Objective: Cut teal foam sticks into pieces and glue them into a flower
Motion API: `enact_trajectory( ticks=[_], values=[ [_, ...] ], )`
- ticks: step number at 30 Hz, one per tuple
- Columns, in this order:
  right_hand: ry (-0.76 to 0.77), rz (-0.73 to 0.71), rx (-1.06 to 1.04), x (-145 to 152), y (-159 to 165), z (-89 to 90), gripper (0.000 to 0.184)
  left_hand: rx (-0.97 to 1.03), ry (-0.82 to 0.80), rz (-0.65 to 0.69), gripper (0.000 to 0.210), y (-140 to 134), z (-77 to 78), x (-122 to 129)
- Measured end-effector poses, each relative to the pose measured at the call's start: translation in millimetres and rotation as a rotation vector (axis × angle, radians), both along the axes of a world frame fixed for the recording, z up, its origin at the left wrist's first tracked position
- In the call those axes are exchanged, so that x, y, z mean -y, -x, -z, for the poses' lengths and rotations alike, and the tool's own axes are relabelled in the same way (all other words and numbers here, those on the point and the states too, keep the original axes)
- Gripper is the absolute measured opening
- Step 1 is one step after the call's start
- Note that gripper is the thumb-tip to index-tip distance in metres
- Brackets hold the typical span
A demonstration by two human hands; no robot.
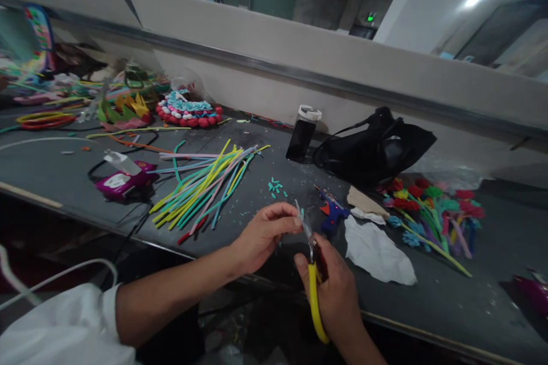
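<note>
We take the glue gun [331, 211] on the table [492, 311] as our landmark. Left of it we have the cut snippets [276, 187], and farther left the bundle of pipe cleaners [205, 188], with a power adapter [122, 163] beyond. Behind it, to the right, sits a bag [372, 151]. To its right lie a tissue [379, 251] and, farther over, the flower stems [440, 219]. Nearer us, slightly left of it, are the scissors [315, 302] in our right hand [338, 282].
</note>
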State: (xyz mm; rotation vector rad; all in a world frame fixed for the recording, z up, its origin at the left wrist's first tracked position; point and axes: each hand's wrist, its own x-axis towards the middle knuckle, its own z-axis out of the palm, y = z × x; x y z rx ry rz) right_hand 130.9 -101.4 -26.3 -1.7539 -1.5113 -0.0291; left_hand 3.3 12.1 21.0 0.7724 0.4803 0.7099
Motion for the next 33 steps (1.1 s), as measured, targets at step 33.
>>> enact_trajectory(
  ticks=[33],
  values=[
    [-0.125, -0.038, -0.063, 0.8, 4.6, 0.9, 0.035, -0.043, -0.072, -0.016, 0.016, -2.3, 1.9, 7.1]
  ],
)
